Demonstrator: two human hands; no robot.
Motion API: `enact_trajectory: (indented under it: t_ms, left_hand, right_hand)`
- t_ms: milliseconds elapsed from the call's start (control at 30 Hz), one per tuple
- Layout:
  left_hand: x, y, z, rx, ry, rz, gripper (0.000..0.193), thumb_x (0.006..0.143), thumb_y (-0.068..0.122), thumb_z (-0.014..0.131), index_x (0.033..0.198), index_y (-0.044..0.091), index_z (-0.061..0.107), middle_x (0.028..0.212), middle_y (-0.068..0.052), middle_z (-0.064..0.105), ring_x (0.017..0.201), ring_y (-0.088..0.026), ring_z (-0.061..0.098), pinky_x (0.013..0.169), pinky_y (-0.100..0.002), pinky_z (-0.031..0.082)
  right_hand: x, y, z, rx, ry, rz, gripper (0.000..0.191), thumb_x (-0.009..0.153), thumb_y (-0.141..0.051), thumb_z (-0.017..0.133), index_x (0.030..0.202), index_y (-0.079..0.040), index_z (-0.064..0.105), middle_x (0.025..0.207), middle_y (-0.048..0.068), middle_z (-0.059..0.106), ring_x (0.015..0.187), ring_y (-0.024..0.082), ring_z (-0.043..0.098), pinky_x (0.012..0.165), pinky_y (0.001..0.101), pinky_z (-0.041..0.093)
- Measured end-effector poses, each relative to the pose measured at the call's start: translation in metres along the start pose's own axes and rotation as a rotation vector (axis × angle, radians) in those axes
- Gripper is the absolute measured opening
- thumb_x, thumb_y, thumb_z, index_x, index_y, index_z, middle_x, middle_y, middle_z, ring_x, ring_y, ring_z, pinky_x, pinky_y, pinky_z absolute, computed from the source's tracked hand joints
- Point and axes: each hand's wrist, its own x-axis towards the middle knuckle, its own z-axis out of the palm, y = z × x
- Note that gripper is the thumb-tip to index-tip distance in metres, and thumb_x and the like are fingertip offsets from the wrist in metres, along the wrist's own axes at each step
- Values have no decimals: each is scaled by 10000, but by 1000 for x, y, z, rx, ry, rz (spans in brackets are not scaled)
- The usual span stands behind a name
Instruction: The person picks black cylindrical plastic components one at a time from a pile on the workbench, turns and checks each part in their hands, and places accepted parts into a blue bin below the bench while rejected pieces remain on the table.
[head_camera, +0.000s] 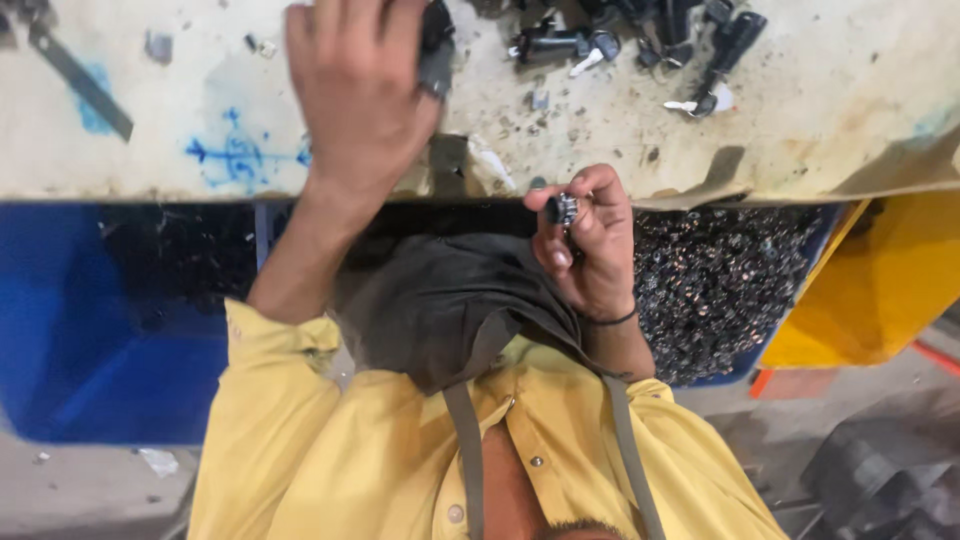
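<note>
The right hand (590, 245) is curling its fingers around a small round metal part (562, 209), pinching it between thumb and fingertips just below the near edge of the workbench (800, 110). The left hand (355, 95) is reaching up over the workbench, fingers closed around a dark grey piece (436, 50) that is resting on or just above the bench top. Most of that piece is hidden behind the hand, so its shape is hard to make out.

Judging by this, the person seems to be in the middle of fitting or sorting small parts: one part is in hand, another is being gripped on the bench. Bringing the two together would call for a steady, fine pinch from the right hand.

Further along the workbench, to the right of the left hand, black lock-like parts with keys (640, 40) are lying scattered, cut off by the top edge. Under the workbench, right of the right hand, a bin of small shiny metal pieces (715, 290) is showing, too fine to identify. A blue bin (90, 320) is sitting under the bench's left end.
</note>
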Motion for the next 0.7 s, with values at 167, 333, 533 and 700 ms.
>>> enact_trajectory:
  t_ms: [167, 333, 533, 700]
  left_hand:
    - [-51, 28, -7, -1471, -22, -289, 421, 897, 388, 710, 1176, 108, 566, 1011, -37, 596, 840, -125, 568, 800, -317, 503]
    - [-96, 60, 5, -1113, -245, -217, 393, 992, 96, 778, 1315, 82, 553, 1037, -81, 691, 883, -189, 722, 821, -312, 585]
    - [-93, 61, -1, -1069, -164, -44, 782, 848, 59, 761, 1513, 40, 350, 1263, -184, 675, 914, -284, 753, 799, -327, 608]
    - [-80, 55, -8, -848, -309, 65, 992, 715, 108, 801, 1585, 36, 329, 933, -69, 707, 819, -279, 722, 719, -377, 570]
  right_hand:
    - [-12, 10, -8, -433, 13, -201, 196, 1084, -181, 684, 1201, -64, 579, 1166, 259, 727, 605, 100, 582, 561, 214, 486]
    - [-1, 5, -5, -838, -196, -557, 243, 1029, -144, 706, 1193, -78, 540, 1157, 261, 731, 665, 136, 632, 556, 257, 502]
    - [30, -20, 17, -1323, -570, -612, 235, 848, 13, 781, 1058, -39, 691, 1038, 188, 768, 656, 232, 666, 586, 345, 499]
    - [34, -36, 23, -1318, -637, -445, 272, 735, -77, 790, 1002, -69, 739, 935, 135, 703, 809, 302, 717, 694, 414, 563]
